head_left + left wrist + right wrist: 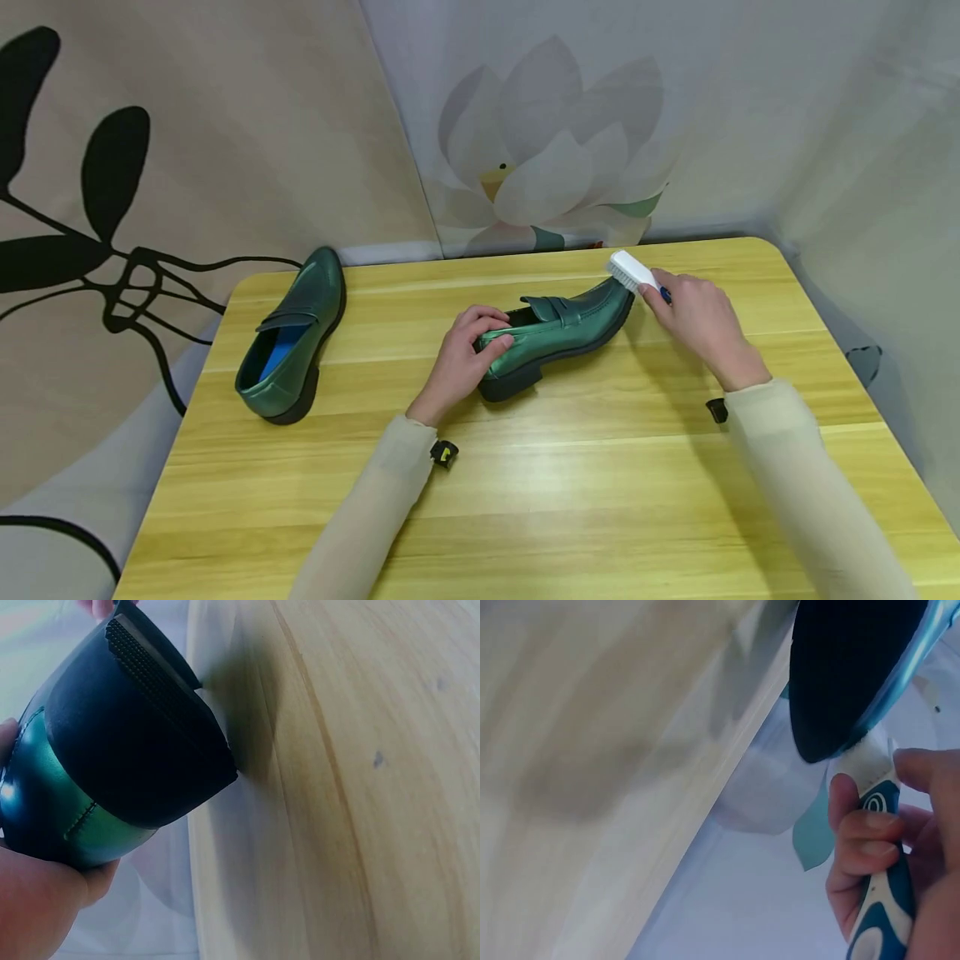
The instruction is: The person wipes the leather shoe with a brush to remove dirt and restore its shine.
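My left hand (467, 354) grips the heel end of a dark green loafer (555, 337), fingers over its opening and thumb on the near side. The shoe is raised off the table, toe pointing right and up; its black heel (135, 727) shows in the left wrist view. My right hand (697, 321) holds a white-and-blue scrub brush (632, 270) by its handle, fingers curled round it. The bristles touch the toe, as the right wrist view of the brush (885, 855) and black sole (847, 675) shows.
A second green loafer (300, 342) with a blue insole stands at the table's left, toe toward the back. The wooden table (525, 500) meets a fabric backdrop (585, 125) printed with a flower. Both wrists carry small black devices.
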Demonstrator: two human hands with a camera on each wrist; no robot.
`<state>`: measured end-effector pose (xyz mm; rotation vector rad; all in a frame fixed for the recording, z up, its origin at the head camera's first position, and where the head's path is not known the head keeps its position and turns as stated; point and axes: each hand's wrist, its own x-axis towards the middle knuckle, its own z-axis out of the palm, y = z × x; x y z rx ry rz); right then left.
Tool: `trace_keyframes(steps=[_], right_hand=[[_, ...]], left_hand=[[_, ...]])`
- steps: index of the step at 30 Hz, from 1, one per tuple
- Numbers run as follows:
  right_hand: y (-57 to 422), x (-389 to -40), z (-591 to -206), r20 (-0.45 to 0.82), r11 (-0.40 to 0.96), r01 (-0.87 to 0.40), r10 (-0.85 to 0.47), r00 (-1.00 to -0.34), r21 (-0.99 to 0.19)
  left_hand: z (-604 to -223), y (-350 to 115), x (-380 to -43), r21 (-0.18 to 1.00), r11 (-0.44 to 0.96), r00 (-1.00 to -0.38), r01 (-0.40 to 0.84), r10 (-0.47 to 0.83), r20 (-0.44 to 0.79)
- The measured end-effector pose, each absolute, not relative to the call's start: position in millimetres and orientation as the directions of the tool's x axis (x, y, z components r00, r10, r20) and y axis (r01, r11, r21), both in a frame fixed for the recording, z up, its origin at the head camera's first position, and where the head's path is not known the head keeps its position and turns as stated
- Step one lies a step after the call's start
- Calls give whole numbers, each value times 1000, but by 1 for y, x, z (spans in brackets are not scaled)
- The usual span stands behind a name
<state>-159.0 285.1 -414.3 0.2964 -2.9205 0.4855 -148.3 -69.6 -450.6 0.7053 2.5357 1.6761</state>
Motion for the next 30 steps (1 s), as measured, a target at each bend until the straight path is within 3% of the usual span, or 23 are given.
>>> trace_keyframes(steps=[6, 19, 25, 30], right_hand=[[293, -171, -417, 98, 938, -161, -137, -986, -307], [278, -118, -437, 191, 843, -165, -76, -979, -512], [279, -132, -441, 216, 844, -149, -40, -976, -515], [284, -146, -443, 165, 850, -99, -14, -986, -517]], left_hand=[[-453, -69, -149, 891, 301, -903, 339, 371, 218], [-454, -73, -153, 916, 282, -921, 287, 343, 183], [-455, -75, -154, 916, 277, -922, 289, 338, 189], [-455, -76, -155, 921, 270, -922, 281, 343, 181]])
